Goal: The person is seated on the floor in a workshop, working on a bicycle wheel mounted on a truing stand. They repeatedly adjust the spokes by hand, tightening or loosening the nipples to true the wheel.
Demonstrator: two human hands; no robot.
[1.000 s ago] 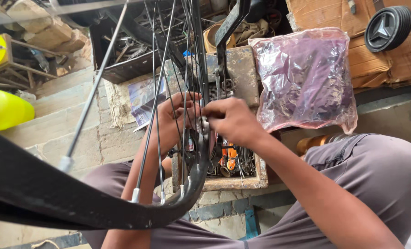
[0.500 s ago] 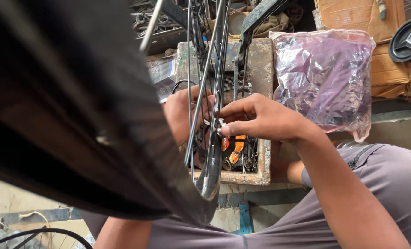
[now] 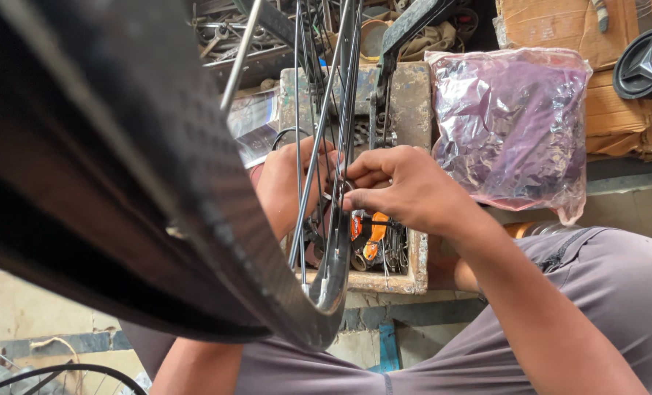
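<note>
Bicycle wheel [image 3: 194, 219] is filling the near left; right hand [image 3: 406, 194] is pinching its spokes [image 3: 319, 161] with closed fingers, left hand [image 3: 286, 186] is gripping behind them.

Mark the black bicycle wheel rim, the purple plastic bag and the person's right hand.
Black bicycle wheel rim [image 3: 194, 219], head view, on the broad outer curve.
Purple plastic bag [image 3: 509, 124], head view, on its crinkled middle.
Right hand [image 3: 406, 194], head view, on the back of the hand, among the spokes.
</note>
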